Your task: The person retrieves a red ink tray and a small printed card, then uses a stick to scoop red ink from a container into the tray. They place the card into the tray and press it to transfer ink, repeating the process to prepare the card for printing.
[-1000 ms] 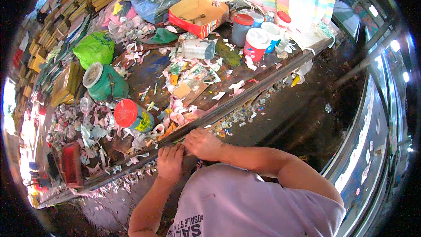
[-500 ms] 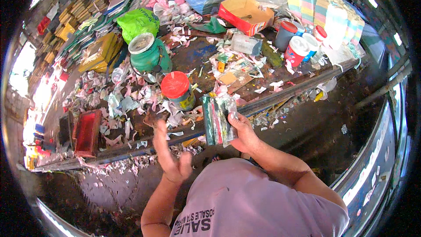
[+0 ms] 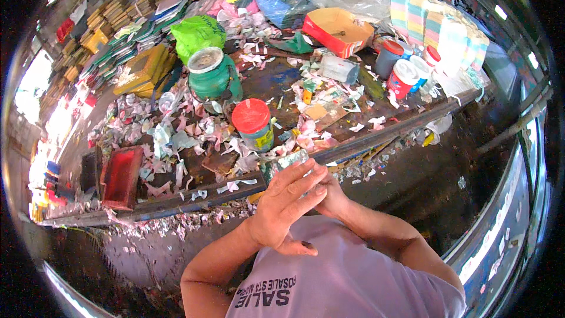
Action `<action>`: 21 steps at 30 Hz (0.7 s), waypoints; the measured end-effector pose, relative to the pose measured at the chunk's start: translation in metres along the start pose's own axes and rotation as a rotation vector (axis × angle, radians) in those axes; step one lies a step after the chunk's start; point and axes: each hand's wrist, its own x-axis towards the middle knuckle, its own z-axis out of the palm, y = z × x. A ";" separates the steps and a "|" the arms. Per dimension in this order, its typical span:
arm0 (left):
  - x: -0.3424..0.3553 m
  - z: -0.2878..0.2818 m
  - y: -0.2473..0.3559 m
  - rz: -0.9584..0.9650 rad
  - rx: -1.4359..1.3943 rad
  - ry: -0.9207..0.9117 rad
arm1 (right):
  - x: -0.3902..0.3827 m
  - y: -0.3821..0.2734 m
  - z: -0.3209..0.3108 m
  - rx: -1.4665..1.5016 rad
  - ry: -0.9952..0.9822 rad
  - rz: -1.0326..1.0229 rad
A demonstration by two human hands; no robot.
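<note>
Screening the right hand [image 3: 333,199], the left hand [image 3: 287,200] crosses before it, fingers extended, thumb apart, nothing visibly held. Right hand's grasp: hidden, cannot tell. Paint-smeared slab [image 3: 278,166] shows just beyond the fingers, by the bench's [image 3: 406,122] near edge. Looks light, stiff, perhaps slick; side edges seem the best hold. Forearms angle inward from left and right. Farther: red-lidded tub [image 3: 253,132]; paper scraps [image 3: 162,141] left.
</note>
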 end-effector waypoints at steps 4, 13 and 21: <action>-0.003 -0.009 -0.008 0.042 0.074 0.087 | -0.005 0.008 0.005 -0.082 -0.123 -0.133; -0.023 -0.072 0.004 -0.111 0.458 0.333 | 0.000 0.036 0.015 -0.155 -0.308 0.124; -0.043 -0.055 0.041 -0.172 0.604 0.376 | 0.004 0.045 0.024 -0.146 -0.335 0.256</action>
